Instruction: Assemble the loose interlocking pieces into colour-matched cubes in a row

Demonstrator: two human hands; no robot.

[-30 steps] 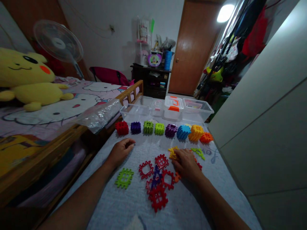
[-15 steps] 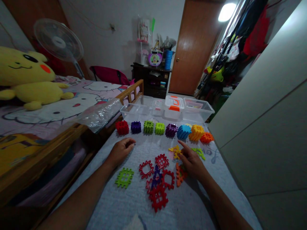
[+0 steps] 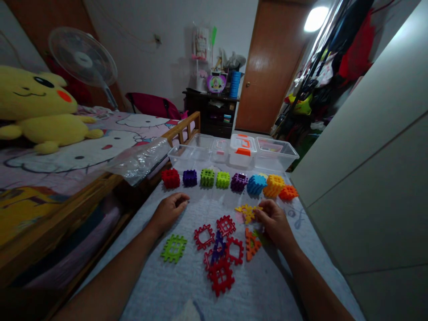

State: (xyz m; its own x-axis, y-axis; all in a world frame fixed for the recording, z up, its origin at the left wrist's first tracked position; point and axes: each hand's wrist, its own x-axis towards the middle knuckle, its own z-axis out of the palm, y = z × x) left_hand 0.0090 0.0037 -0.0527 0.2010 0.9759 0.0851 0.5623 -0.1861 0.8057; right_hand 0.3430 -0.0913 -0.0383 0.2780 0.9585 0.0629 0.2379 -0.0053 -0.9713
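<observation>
My right hand [image 3: 272,219] is over the right side of the bed-like surface, thumb and forefinger closed on the right corner of a yellow toothed building piece [image 3: 247,214]. Just below it lie an orange triangular piece [image 3: 251,245] and a bit of green partly hidden by the hand. My left hand [image 3: 170,211] rests on the cloth with fingers curled in, nothing seen in them. A green square piece [image 3: 174,248] is below it. Between the hands, several red square pieces [image 3: 221,277] lie in a loose heap around a purple triangle [image 3: 218,247].
Behind the hands stands a row of stacked pieces by colour, from a red stack [image 3: 170,178] to an orange stack [image 3: 288,192]. Clear plastic boxes [image 3: 187,157] line the far edge. A wooden bed rail [image 3: 110,180] runs at left; a pale cabinet [image 3: 374,169] is at right.
My right hand has shifted slightly right; its pointing forefinger has folded down to the thumb at the yellow piece. The green piece to its right is now covered. My left hand stays still.
</observation>
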